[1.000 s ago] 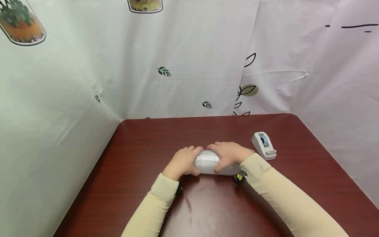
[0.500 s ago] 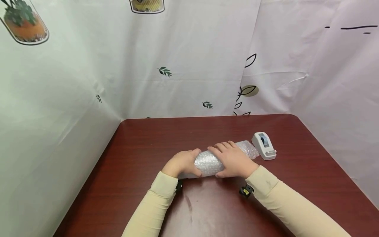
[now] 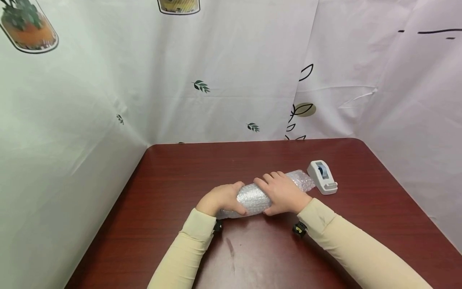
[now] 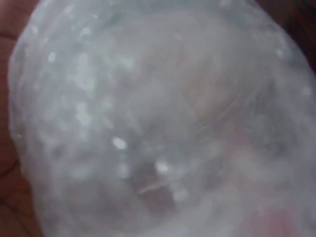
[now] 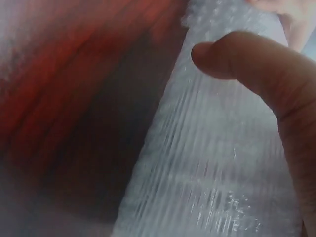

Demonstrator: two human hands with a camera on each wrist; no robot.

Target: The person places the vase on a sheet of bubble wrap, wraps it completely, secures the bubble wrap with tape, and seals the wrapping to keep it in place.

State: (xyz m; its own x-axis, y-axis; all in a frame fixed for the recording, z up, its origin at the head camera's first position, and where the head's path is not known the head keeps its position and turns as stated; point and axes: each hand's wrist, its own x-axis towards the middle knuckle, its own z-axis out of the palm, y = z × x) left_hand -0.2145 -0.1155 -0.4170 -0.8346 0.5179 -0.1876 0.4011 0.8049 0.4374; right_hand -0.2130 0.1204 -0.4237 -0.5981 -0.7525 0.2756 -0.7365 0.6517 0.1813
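A roll of bubble wrap [image 3: 254, 199] lies slantwise over the table, its right end farther back than its left. My left hand [image 3: 223, 199] grips the left part, thumb in front. Around the middle, my right hand [image 3: 282, 193] holds it with the fingers over the top and the thumb [image 5: 237, 57] on the near side. In the left wrist view the rolled end of the bubble wrap [image 4: 148, 113] fills the picture, blurred. Whatever the roll may hold inside is hidden by the layers.
A white tape dispenser [image 3: 322, 177] stands just right of the roll's far end. The dark red table [image 3: 180, 172] is bounded by white printed curtains [image 3: 231, 72] at the back and both sides.
The roll has turned so its right end points farther back and its left end sits nearer. My right hand shifted slightly with it. Over the last half second almost nothing moved.
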